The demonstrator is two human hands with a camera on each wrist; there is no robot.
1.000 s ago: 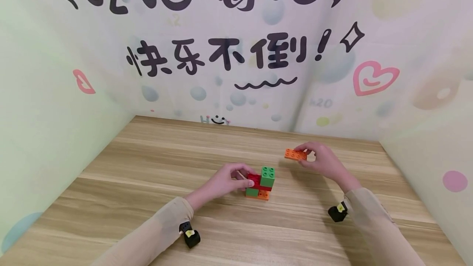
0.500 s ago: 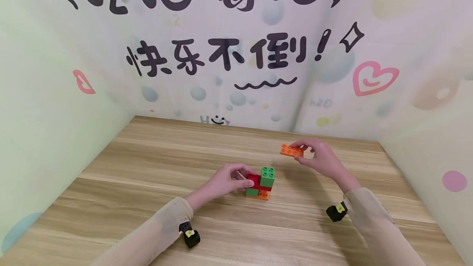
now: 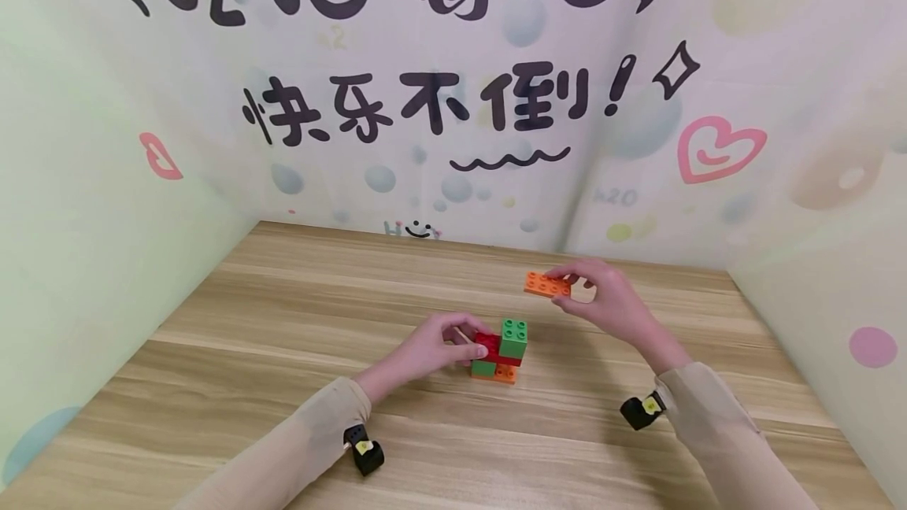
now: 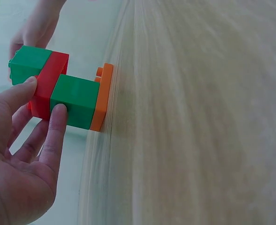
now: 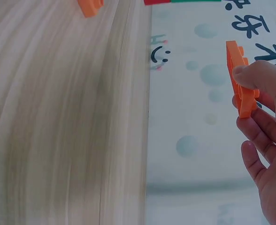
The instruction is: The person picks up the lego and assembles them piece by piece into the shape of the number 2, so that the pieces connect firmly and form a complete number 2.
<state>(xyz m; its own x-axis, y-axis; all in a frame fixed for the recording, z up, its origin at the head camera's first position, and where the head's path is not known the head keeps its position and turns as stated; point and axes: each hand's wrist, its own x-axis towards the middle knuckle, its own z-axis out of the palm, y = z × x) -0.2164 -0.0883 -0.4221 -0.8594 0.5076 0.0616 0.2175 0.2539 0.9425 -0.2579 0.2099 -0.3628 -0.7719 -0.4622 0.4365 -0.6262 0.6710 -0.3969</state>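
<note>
My left hand [image 3: 432, 351] grips a small stack of toy building bricks at its red brick [image 4: 49, 89]. Below the red one sits a green brick [image 4: 75, 101] on a flat orange brick [image 4: 102, 98], which rests on the table. A second green brick [image 3: 513, 338] tops the right end of the red brick. My right hand [image 3: 608, 301] pinches another flat orange brick [image 5: 238, 79] between thumb and fingers, studs up, held above the table behind and to the right of the stack. The left wrist view shows the right hand partly hidden behind the upper green brick.
The wood-grain table [image 3: 283, 321] meets a printed backdrop [image 3: 397, 179] at its far edge, and pale walls stand at both sides. A black wrist camera [image 3: 367, 455] hangs under the left sleeve, another black camera [image 3: 641, 411] under the right.
My right hand has moved left and slightly up in the head view, carrying the flat orange brick towards the space above the stack. The left hand and the stack have stayed in place.
</note>
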